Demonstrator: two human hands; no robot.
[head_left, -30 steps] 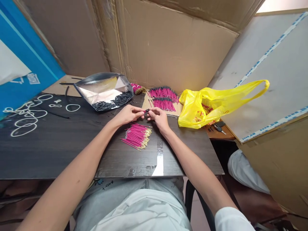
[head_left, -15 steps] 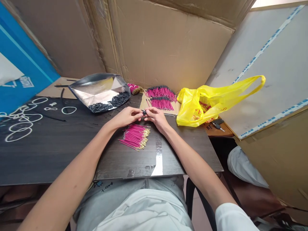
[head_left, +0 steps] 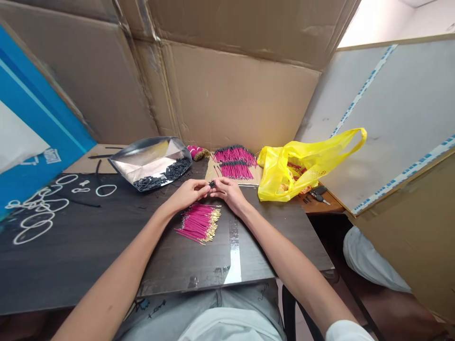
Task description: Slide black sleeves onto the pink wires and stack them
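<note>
My left hand (head_left: 189, 194) and my right hand (head_left: 231, 194) meet over the table, fingertips pinched together. Between them is a small cluster of short black sleeve pieces (head_left: 212, 184), partly hidden by the fingers. Just below my hands lies a pile of magenta wires (head_left: 197, 222) with gold metal tips pointing right. Beyond my right hand, magenta wires with black ends (head_left: 235, 169) lie in two rows on a cardboard sheet (head_left: 213, 176). To the left of my hands, an open silver-lined bag (head_left: 142, 158) holds many loose black sleeve pieces (head_left: 156, 180).
A yellow plastic bag (head_left: 277, 182) stands at the back right, with keys (head_left: 320, 197) beside it. White rubber bands (head_left: 39, 218) are scattered at the left. A tied magenta bundle (head_left: 197, 152) lies behind. Cardboard walls (head_left: 234, 94) close off the back of the dark table (head_left: 88, 255).
The camera view has tilted up, so the table and everything on it sit lower in the picture. My hands stay together over the same spot, fingers shifting slightly around the black pieces.
</note>
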